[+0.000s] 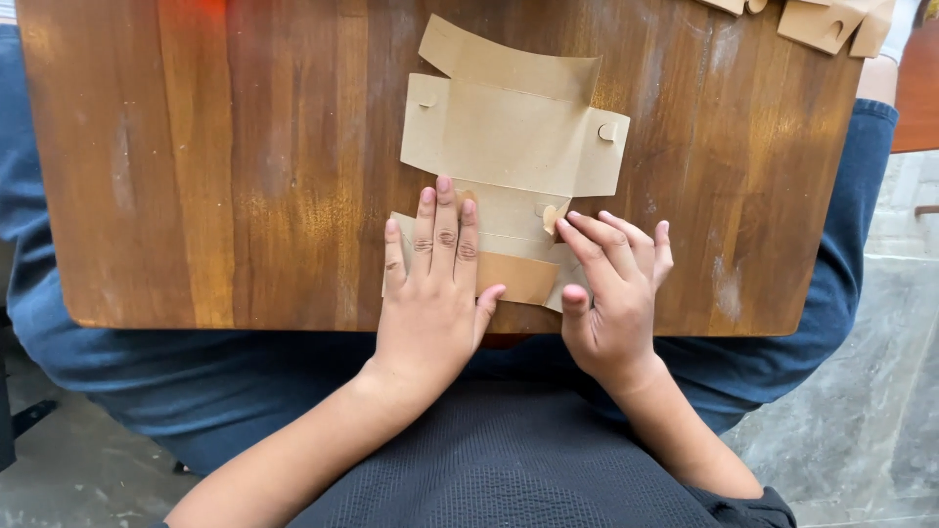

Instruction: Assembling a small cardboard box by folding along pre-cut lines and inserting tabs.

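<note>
Left hand (436,279) open, flat, pressing cardboard blank (514,137) on wooden board (196,166). Right hand (611,284) open, fingertips on folded flap (554,217). More cardboard pieces (831,22) at far corner.

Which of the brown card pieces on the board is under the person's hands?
The flat box blank at the board's middle: the left hand presses its near edge and the right hand folds a flap. The other card pieces lie untouched at the far right corner.

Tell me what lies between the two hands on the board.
In the head view, between the left hand and right hand lies the flat cardboard box blank, its lower panels.
</note>
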